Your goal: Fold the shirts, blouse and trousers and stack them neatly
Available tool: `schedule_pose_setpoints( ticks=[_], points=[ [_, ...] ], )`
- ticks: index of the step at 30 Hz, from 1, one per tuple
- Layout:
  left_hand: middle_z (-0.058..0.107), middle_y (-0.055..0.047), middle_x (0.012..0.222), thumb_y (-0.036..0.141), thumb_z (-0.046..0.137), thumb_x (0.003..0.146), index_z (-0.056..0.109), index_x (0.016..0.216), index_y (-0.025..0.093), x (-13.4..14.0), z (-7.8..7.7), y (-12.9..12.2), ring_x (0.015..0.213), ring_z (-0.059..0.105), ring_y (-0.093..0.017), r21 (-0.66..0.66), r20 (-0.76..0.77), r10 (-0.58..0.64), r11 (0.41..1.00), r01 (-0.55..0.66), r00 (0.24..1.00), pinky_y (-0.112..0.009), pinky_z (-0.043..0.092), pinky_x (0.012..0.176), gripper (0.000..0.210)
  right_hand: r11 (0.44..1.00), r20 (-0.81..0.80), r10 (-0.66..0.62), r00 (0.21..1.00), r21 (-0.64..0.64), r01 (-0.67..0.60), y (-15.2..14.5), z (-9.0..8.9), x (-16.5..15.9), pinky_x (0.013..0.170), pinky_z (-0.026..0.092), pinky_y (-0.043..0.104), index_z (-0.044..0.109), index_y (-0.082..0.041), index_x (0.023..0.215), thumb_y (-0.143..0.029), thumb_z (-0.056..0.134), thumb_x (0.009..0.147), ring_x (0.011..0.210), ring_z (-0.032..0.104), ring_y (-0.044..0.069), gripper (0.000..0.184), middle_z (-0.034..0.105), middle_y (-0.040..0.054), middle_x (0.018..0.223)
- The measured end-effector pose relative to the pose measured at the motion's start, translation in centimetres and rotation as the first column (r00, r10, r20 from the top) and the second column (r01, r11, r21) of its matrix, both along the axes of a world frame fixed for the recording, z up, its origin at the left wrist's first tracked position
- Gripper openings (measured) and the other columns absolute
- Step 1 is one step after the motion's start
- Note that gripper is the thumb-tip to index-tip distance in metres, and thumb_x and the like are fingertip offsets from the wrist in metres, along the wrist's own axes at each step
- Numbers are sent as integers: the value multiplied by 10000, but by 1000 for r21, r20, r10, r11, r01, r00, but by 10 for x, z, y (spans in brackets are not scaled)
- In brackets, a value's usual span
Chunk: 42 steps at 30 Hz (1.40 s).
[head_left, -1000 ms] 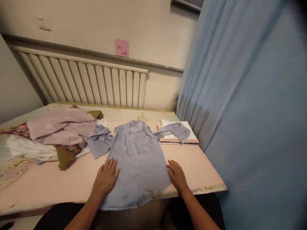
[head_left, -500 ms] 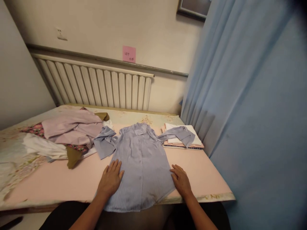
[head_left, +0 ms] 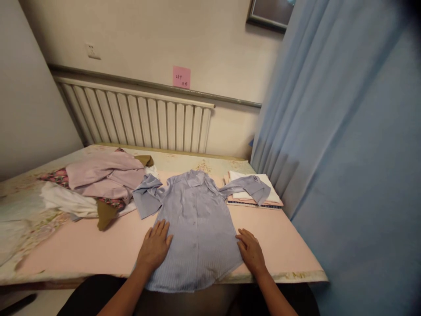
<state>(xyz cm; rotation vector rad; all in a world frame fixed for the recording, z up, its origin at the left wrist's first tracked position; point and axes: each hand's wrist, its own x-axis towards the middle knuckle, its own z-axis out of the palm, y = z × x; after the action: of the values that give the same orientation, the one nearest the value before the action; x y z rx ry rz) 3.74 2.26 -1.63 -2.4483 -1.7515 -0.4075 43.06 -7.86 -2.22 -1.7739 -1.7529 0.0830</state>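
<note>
1. Clothes lie heaped well off to the left of the left hand: a crumpled pale lilac garment on top of white cloth and an olive-brown piece, all on the pink-topped table.

2. The left hand rests palm down, fingers spread and closed on nothing, on the left edge of the light blue striped button-up shirt, near its hem.

3. The shirt lies flat and face up between the two hands. Its long axis runs straight away from them, collar at the far end, hem hanging slightly over the near table edge. Both hands sit about equally close to it, one on each side seam.

4. The shirt's left sleeve is bunched up beyond the left hand, touching the heap of clothes.

5. The right hand also lies flat and open, gripping nothing, its fingertips on the shirt's right edge and the palm on the table.

6. Beyond the right hand, the right sleeve is draped across a small stack of folded white and pink cloth.

7. A blue curtain hangs just beside the table on the right. A white ribbed radiator and a pink sticky note are on the far wall.
</note>
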Motion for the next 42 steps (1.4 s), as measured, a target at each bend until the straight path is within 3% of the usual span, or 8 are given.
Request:
schedule_pose_setpoints(
  ticks=[42],
  points=[
    [414, -118, 1485, 438, 346, 931, 440, 1409, 148, 0, 0, -1, 1392, 325, -282, -21, 14, 10, 1000, -9, 1000, -489, 241, 1119, 567, 1000, 12, 7, 1000, 17, -8, -1, -2, 1, 1047, 384, 458, 694, -227, 1037, -214, 487, 841, 1255, 494, 244, 285, 630, 62, 1255]
  ],
)
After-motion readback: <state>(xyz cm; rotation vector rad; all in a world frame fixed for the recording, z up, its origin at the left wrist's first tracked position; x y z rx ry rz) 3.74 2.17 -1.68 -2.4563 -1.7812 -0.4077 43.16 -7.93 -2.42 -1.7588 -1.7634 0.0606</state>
